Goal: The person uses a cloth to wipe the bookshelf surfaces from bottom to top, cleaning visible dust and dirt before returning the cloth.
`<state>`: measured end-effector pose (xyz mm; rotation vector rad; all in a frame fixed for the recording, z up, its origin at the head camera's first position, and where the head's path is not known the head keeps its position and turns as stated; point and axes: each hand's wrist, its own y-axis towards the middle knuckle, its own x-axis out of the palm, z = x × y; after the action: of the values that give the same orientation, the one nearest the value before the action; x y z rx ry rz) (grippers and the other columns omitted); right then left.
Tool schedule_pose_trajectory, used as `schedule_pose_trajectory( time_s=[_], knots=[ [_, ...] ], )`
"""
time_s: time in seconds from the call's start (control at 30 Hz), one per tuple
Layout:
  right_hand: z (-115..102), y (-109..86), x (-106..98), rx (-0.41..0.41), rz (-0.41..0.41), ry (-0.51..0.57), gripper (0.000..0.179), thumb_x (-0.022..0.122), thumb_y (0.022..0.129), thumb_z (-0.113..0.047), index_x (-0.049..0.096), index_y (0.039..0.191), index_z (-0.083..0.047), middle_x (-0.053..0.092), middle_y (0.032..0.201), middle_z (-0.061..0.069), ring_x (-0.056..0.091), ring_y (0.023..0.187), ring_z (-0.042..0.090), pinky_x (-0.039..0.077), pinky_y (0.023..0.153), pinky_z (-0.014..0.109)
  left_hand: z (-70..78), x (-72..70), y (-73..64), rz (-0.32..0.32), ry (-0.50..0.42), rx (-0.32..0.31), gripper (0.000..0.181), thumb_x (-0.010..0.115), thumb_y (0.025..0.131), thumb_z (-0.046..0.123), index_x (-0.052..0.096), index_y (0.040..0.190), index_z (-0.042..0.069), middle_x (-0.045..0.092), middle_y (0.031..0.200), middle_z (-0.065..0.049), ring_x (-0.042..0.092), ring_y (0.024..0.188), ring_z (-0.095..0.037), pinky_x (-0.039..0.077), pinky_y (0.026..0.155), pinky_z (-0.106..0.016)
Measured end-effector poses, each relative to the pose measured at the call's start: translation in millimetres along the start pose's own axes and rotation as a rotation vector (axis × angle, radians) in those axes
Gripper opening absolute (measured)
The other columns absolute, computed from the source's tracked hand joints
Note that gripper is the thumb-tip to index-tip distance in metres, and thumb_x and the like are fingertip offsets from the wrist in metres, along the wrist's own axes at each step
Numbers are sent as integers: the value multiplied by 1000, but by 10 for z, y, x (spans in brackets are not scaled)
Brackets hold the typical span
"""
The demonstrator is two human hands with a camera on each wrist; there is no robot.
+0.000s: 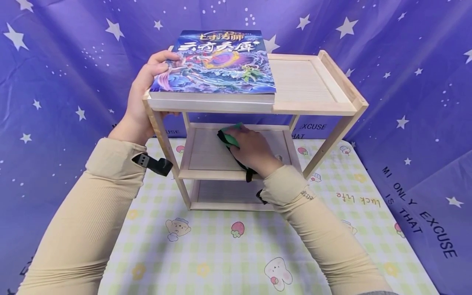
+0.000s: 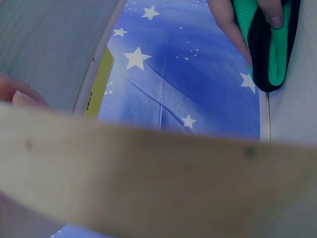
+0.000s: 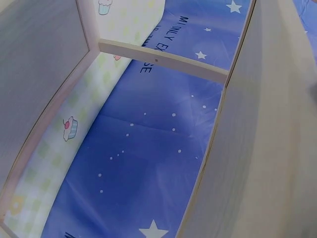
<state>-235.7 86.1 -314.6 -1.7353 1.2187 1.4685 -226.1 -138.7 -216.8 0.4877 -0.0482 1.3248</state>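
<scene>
A wooden three-tier shelf (image 1: 313,108) stands on the table, a thick illustrated book (image 1: 221,67) lying on the left of its top board. My left hand (image 1: 141,88) grips the top board's left end, some fingers over the book's edge and others under the board, where fingertips (image 2: 25,96) show in the left wrist view. On the middle board (image 1: 206,151), my right hand (image 1: 254,149) holds a folded green cloth (image 1: 232,133) with black edging against the surface. The left wrist view shows this cloth (image 2: 267,49) pinched under a finger. The right wrist view shows neither hand nor cloth.
The lowest board (image 1: 225,192) sits close above a checked tablecloth (image 1: 206,250) with cartoon prints. Slim wooden posts (image 1: 328,145) frame the shelf's corners, and a raised rail (image 1: 341,78) edges the top board's right end. A purple star-print curtain (image 1: 413,102) hangs behind and beside the table.
</scene>
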Motion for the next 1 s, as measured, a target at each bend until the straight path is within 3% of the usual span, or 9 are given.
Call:
schedule_pose_trajectory(
  time_s=[0.13,0.37,0.77,1.0],
  knots=[
    [-4,-7,0,-29,-23,13,45,59,95,-18,56,140,-17,49,147,21,50,134,38,48,102,49,-6,7,-3,6,4,1,25,44,97,28,59,115,23,41,139,-13,58,65,-16,40,41,-23],
    [-7,-23,-15,-40,-63,40,47,59,96,-19,54,143,-19,42,153,19,49,135,38,46,104,49,-24,11,-3,-23,31,43,26,43,96,28,58,116,23,41,136,-15,50,50,-10,41,41,-21],
    [-63,-63,-49,-43,-135,16,49,58,98,-22,50,145,-19,36,156,21,44,139,37,44,107,49,-7,18,1,-3,10,5,25,44,96,28,58,115,22,41,138,-13,49,50,-13,40,39,-23],
    [-88,-133,-41,-77,-132,16,47,59,97,-20,53,144,-19,40,154,19,45,138,36,43,108,48,-2,12,1,4,15,-2,25,43,96,28,58,116,23,40,139,-13,55,60,-16,41,40,-23]
  ],
)
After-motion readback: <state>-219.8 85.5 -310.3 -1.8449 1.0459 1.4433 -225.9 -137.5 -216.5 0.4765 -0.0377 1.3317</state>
